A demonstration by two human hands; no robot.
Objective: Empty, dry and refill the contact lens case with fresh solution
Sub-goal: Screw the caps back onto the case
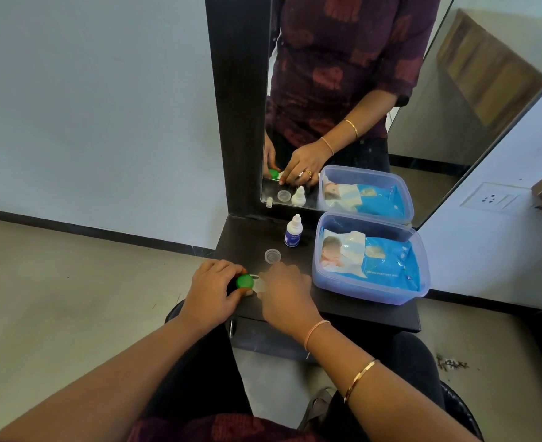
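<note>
- We see the contact lens case [259, 284] near the front edge of the dark shelf [247, 240]. The left hand [210, 290] curls its fingers round the green cap [244, 281].
- The right hand [284, 293] covers the other end, and we cannot tell its grip. If it holds weakly, twisting may push the case off the edge.
- The loose clear cap [272, 255] and the solution bottle [293, 231] are near; a careless hand could knock them.

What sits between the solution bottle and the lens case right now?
In the head view, one loose clear cap lies on the dark shelf between the solution bottle and the lens case, apart from both.
</note>
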